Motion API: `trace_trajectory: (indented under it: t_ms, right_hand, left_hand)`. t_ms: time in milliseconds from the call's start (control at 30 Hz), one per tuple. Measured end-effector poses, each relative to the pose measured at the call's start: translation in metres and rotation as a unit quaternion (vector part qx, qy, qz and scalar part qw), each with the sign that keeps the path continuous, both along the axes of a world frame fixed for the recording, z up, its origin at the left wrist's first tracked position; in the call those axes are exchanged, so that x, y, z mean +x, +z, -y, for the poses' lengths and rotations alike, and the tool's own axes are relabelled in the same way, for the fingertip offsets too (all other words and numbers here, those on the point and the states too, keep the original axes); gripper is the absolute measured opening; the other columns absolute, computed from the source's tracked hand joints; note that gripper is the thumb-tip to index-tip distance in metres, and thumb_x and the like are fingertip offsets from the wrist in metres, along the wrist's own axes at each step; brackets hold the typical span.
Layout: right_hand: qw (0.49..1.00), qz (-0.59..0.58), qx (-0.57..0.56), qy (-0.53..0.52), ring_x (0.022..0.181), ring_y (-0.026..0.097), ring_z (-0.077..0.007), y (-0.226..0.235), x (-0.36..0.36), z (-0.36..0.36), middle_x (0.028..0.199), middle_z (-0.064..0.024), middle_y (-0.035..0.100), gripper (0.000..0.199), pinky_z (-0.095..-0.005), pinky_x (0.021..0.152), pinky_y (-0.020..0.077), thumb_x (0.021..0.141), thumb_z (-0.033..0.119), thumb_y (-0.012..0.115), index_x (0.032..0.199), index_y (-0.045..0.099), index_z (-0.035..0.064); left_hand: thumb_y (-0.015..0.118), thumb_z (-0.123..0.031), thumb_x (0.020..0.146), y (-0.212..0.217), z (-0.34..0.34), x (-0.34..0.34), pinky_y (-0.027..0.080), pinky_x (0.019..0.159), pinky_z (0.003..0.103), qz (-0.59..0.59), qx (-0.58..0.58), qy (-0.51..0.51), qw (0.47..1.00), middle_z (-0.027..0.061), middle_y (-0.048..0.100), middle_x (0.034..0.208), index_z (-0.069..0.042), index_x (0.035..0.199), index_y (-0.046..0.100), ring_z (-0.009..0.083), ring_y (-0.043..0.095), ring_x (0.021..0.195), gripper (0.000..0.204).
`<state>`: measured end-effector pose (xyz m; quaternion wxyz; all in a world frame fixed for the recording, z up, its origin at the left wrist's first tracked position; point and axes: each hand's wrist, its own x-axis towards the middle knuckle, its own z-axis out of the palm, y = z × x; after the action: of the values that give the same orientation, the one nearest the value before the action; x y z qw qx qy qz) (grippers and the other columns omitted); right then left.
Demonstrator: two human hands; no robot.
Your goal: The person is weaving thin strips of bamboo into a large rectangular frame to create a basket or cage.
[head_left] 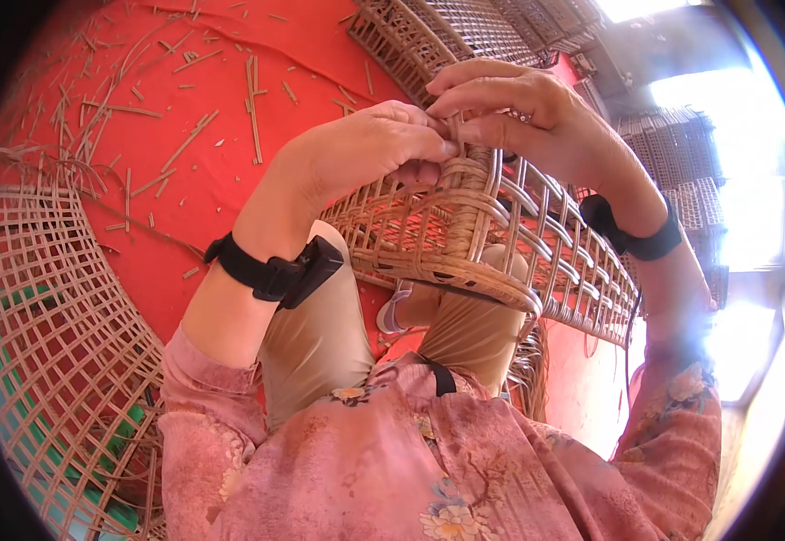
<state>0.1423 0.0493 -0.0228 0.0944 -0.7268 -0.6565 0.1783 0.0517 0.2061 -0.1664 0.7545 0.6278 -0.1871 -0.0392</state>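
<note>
An openwork rattan basket (460, 221) rests tilted across my knees, its corner post wrapped in cane and pointing away from me. At the far end of that post, my left hand (370, 149) is closed, thumb and fingers pinching the woven edge. My right hand (523, 104) meets it from the other side, its thumb and curled fingers gripping the same spot. The fingertips almost touch, and they hide the exact piece of cane between them. A black band with a small device sits on my left wrist; another black band is on my right wrist.
Cut cane pieces (189, 144) litter the red floor covering (221, 54). A large open-weave basket (59, 334) with green material behind its lattice stands at left. Stacked woven baskets (667, 144) fill the far right, and more woven pieces (410, 45) lie beyond my hands.
</note>
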Motion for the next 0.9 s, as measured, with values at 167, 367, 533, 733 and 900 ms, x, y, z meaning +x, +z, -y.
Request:
trace_trajectory:
  t_ms: [167, 367, 533, 733, 900]
  right_hand:
    - [0.998, -0.019, 0.048, 0.026, 0.099, 0.062, -0.0254, -0.009, 0.001, -0.001, 0.107, -0.0142, 0.064, 0.021, -0.0351, 0.086, 0.0488, 0.089, 0.013, 0.061, 0.106, 0.066, 0.0012]
    - [1.0, -0.005, 0.028, -0.004, 0.094, 0.063, -0.0252, -0.008, 0.01, 0.002, 0.108, -0.0127, 0.064, 0.022, -0.0358, 0.082, 0.05, 0.087, 0.014, 0.064, 0.105, 0.066, 0.0028]
    - [0.998, 0.044, -0.034, -0.026, 0.108, 0.06, -0.0242, 0.003, 0.01, 0.005, 0.121, -0.0133, 0.06, 0.022, -0.0345, 0.093, 0.0473, 0.09, 0.014, 0.063, 0.108, 0.066, 0.0016]
    - [0.995, 0.094, 0.016, 0.008, 0.091, 0.065, -0.0317, -0.002, 0.013, 0.008, 0.107, -0.0157, 0.065, 0.027, -0.0385, 0.081, 0.051, 0.09, 0.023, 0.059, 0.099, 0.067, -0.0013]
    - [0.994, 0.11, 0.01, 0.013, 0.093, 0.065, -0.0331, -0.002, 0.012, 0.009, 0.109, -0.0173, 0.064, 0.027, -0.0397, 0.082, 0.051, 0.091, 0.024, 0.058, 0.099, 0.067, -0.0008]
  left_hand:
    - [0.058, -0.022, 0.091, -0.005, 0.008, -0.009, 0.042, 0.066, 0.025, -0.037, -0.1, -0.003, 0.994, 0.0017, 0.063, 0.076, -0.001, 0.09, 0.068, 0.0107, 0.057, 0.072, 0.024]
    - [0.06, -0.023, 0.09, 0.003, 0.01, -0.007, 0.041, 0.063, 0.024, -0.057, -0.098, 0.029, 0.993, 0.0009, 0.061, 0.074, -0.002, 0.089, 0.068, 0.0091, 0.055, 0.068, 0.023]
    - [0.062, -0.024, 0.087, 0.008, 0.01, 0.003, 0.038, 0.057, 0.024, -0.049, -0.078, 0.034, 0.995, -0.0008, 0.055, 0.067, -0.004, 0.077, 0.064, 0.008, 0.05, 0.062, 0.022]
    - [0.064, -0.023, 0.085, 0.015, 0.012, 0.008, 0.031, 0.048, 0.022, -0.106, -0.123, 0.0, 0.987, -0.0032, 0.047, 0.061, -0.009, 0.065, 0.055, 0.006, 0.04, 0.052, 0.025]
    - [0.064, -0.023, 0.085, 0.015, 0.016, 0.005, 0.029, 0.045, 0.022, -0.14, -0.155, 0.039, 0.977, -0.0036, 0.047, 0.06, -0.01, 0.065, 0.053, 0.005, 0.038, 0.05, 0.026]
